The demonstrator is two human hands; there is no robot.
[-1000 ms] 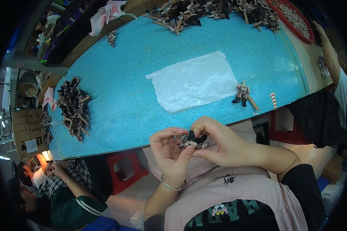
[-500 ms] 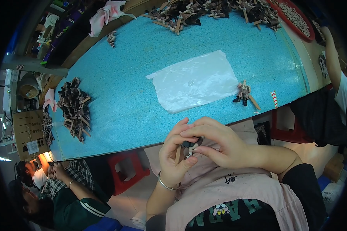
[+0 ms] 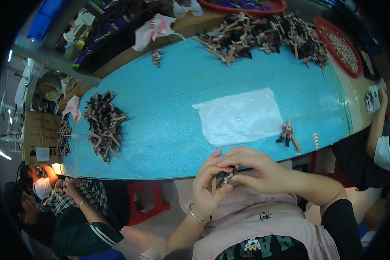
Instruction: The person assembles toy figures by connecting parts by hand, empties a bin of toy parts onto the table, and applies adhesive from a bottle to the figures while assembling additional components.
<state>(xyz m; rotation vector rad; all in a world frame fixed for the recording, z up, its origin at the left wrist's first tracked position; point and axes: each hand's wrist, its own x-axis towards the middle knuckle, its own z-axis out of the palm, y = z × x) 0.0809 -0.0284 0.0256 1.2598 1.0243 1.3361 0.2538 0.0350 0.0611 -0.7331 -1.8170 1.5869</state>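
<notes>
Just off the table's near edge, both my hands are closed round a small figurine (image 3: 224,177) in dark and pale colours. My left hand (image 3: 206,184) grips it from the left, with a light wooden stick (image 3: 213,184) showing by the palm. From the right, my right hand (image 3: 262,171) pinches it between thumb and fingers; much of the figurine is hidden. Beyond my hands a white plastic sheet (image 3: 242,119) lies on the blue table (image 3: 160,112). To its right rests a similar figurine (image 3: 286,133) with dark boots and a wooden stick.
Figurine heaps lie at the left (image 3: 102,125) and far side (image 3: 264,37). A red tray (image 3: 355,71) of small pale pieces stands far right. A red-and-white striped strip (image 3: 316,141) lies near the right edge. Co-workers sit left (image 3: 82,225) and right (image 3: 379,130), beside a red stool (image 3: 149,203).
My view has shifted, so the table and its things appear lower and further right. Both hands keep hold of the figurine, with little change in grip.
</notes>
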